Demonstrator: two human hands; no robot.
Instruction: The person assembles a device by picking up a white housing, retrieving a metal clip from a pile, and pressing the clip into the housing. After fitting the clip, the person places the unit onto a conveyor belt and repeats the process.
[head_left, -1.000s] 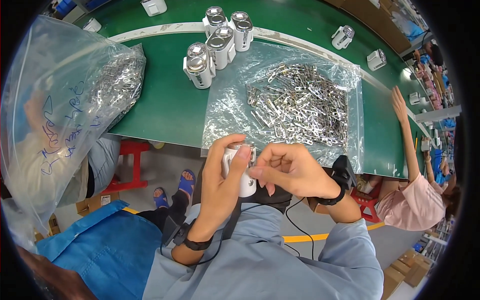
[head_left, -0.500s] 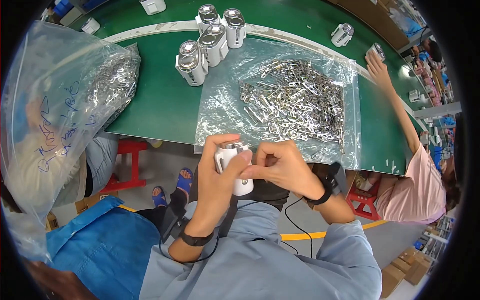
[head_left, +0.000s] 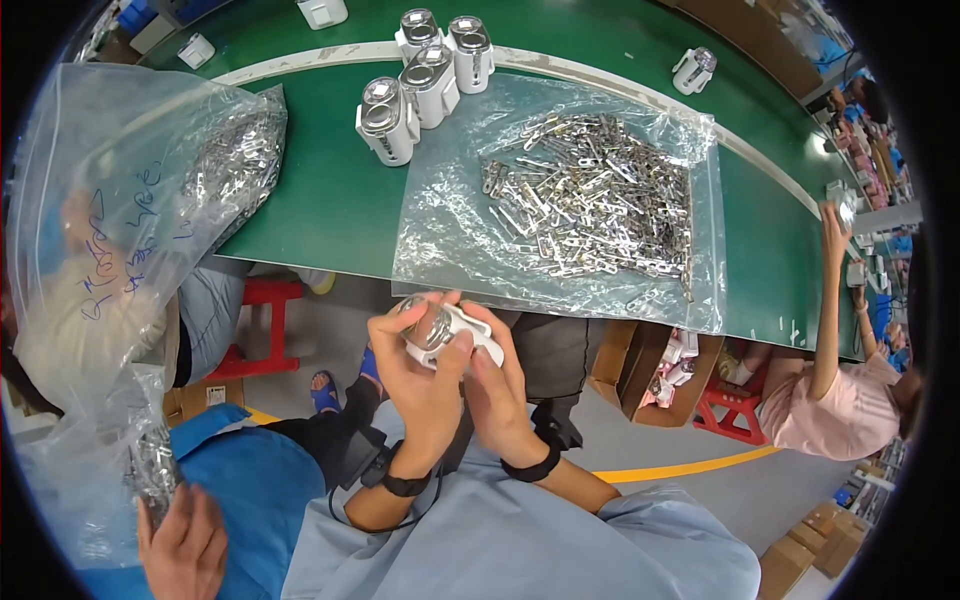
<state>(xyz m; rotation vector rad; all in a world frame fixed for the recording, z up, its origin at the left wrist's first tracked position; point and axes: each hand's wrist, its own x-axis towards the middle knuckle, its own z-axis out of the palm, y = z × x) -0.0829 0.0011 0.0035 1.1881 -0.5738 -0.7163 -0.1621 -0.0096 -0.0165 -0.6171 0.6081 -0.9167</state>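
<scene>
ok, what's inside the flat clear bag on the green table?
The flat clear bag holds a spread heap of small silver metal clips, lying on the green table. The plastic is see-through, but clips at the bottom of the heap are covered by those above.

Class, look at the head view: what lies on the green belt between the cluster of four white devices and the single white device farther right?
A clear plastic bag of small metal clips fills most of the gap between the cluster and the single device; the rest is bare green belt.
</scene>
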